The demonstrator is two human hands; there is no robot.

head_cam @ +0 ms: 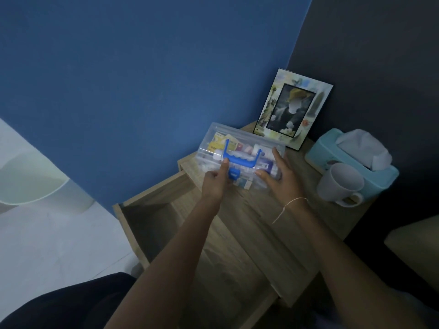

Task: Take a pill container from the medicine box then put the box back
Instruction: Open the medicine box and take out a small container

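Observation:
A clear plastic medicine box (240, 142) with a blue handle (244, 161) lies on the wooden nightstand (306, 217) by the blue wall. Its lid is down, and packets and small containers show through it. My left hand (215, 184) is at the front of the box, thumb against the handle's left end and fingers pinching the blue latch (234, 174). My right hand (282, 178) presses on the box's right end with its fingers spread. No single pill container can be told apart inside.
The nightstand's drawer (154, 217) stands pulled out below my arms. A picture frame (293, 108) leans in the corner behind the box. A teal tissue box (351, 162) and a white mug (339, 185) stand to the right. White floor lies to the left.

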